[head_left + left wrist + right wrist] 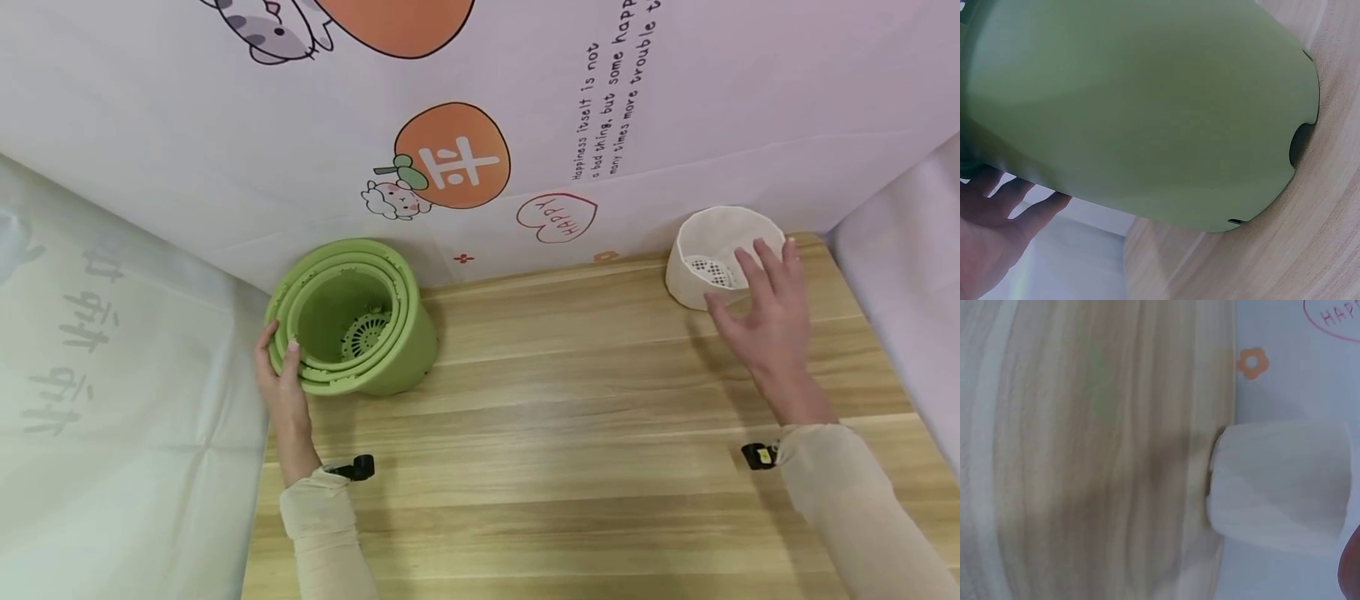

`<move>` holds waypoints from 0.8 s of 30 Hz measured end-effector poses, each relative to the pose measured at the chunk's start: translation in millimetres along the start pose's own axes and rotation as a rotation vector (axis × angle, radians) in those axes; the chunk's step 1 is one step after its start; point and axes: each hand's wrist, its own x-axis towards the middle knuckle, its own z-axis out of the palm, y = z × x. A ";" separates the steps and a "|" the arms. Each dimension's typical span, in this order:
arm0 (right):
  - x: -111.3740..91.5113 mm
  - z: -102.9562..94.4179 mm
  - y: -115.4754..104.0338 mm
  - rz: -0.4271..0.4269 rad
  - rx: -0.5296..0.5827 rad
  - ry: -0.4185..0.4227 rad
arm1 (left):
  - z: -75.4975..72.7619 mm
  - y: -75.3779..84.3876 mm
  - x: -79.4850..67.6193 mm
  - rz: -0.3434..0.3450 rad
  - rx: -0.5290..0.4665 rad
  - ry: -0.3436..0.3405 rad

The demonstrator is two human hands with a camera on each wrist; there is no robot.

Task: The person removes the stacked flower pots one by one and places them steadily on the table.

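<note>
My left grip (284, 396) is pinching the rim of the nested green flowerpots (411, 354) at the worktop's (540, 433) far left, apparently steadying them, while my right grip (774, 329) is hovering wide-fingered by the white flowerpot (684, 279) at far right, contact unclear.

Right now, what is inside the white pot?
The white pot shows only its perforated base and inner wall; the right hand hides part of the inside, so anything there can't be seen.

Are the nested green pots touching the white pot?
Apart. The head view shows it plainly: a wide stretch of wooden tabletop separates the green pots from the white pot.
</note>
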 end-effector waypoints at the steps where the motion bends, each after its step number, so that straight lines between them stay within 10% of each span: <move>1: 1.1 0.8 -3.3 -0.004 0.010 -0.009 | -0.4 0.0 -0.1 0.003 -0.005 0.000; 24: 38.8 24.9 -62.9 -0.200 0.118 -0.111 | -1.7 -4.0 4.5 0.011 -0.065 -0.004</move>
